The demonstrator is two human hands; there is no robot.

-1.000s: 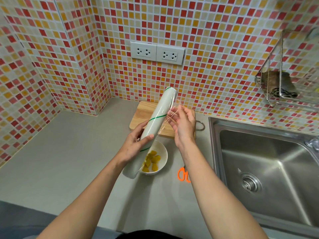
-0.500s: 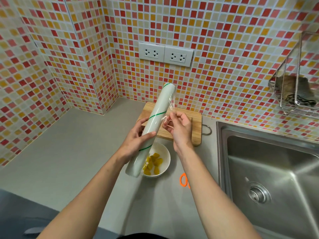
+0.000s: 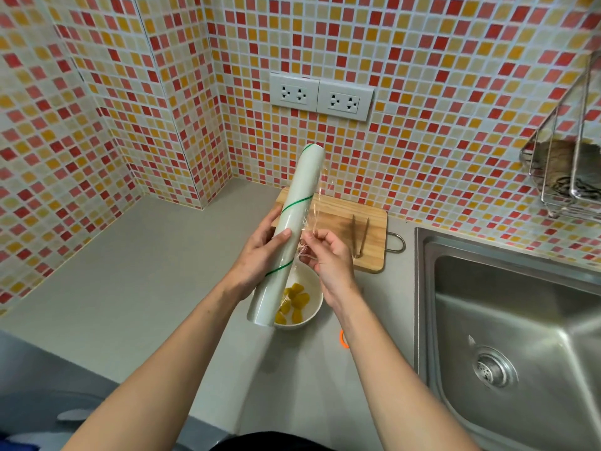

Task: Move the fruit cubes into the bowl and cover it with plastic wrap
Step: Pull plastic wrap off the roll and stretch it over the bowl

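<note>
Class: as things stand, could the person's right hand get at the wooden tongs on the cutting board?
Probably not at once: the right hand pinches clear film from the white plastic-wrap roll. The path to the wooden tongs itself looks open.

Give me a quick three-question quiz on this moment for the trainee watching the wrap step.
1. True or false: the fruit cubes are already in the bowl.
2. Which hand grips the plastic wrap roll? A) left hand B) right hand C) neither
3. Fill in: the tongs lie on the ____.

Key:
1. True; no cubes show on the cutting board.
2. A; the right hand pinches the loose film beside the roll.
3. Cutting board.
</note>
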